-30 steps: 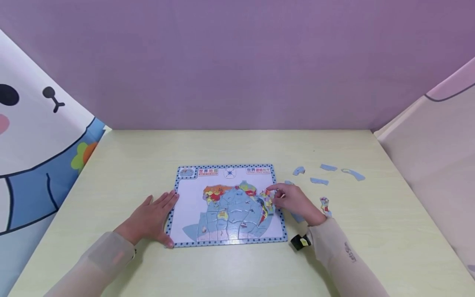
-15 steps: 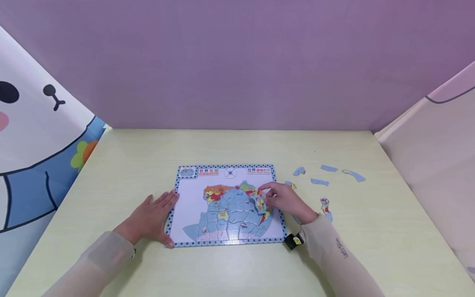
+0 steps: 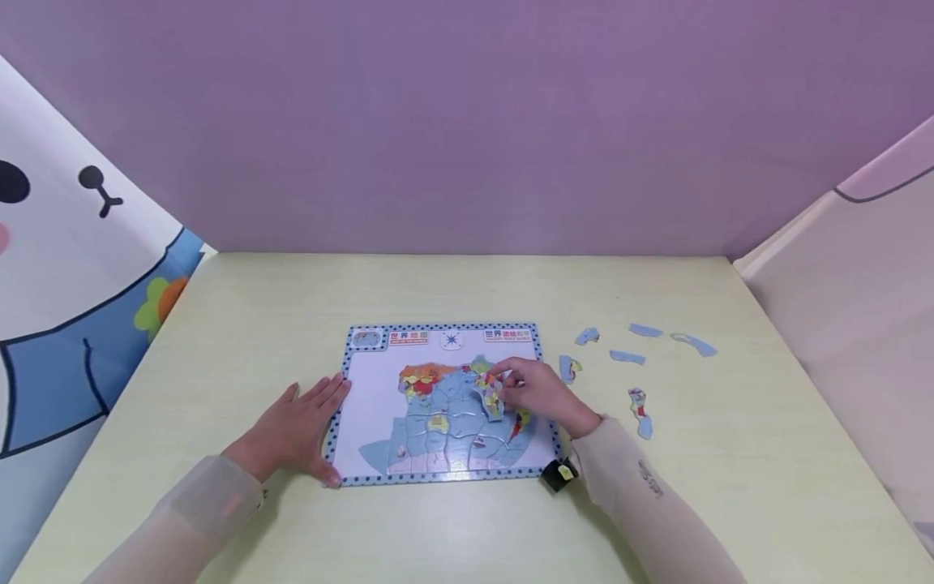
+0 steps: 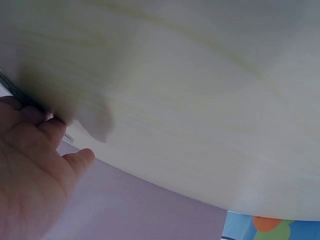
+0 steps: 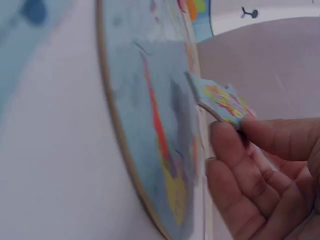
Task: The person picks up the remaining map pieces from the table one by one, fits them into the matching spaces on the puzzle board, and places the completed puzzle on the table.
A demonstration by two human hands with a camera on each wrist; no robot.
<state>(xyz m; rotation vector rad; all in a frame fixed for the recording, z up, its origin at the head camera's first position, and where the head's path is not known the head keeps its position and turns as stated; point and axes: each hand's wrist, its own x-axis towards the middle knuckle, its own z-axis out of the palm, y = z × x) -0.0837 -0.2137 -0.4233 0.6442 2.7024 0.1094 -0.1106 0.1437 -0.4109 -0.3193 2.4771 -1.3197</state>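
Note:
A world map jigsaw board (image 3: 368,389) with a dotted blue border lies on the table, its joined map pieces (image 3: 456,405) filling the lower middle and right. Thumb and fingers of my right hand (image 3: 540,391) pinch a colourful map puzzle piece (image 3: 490,397) over those joined pieces. In the right wrist view this puzzle piece (image 5: 220,100) is tilted and held clear of the board. My left hand (image 3: 301,426) rests at the board's left edge, fingers spread. The left wrist view shows part of the left hand (image 4: 35,160) beside the board's edge.
Right of the board lie several loose pieces, among them a curved blue one (image 3: 695,344), a long one with red (image 3: 640,414) and one near the border (image 3: 570,370). A purple wall (image 3: 467,130) stands behind the table (image 3: 467,284).
My right hand has carried the pinched puzzle piece leftward, from the right side of the map to over the joined pieces. Loose pieces it had covered now show. The left hand has stayed put.

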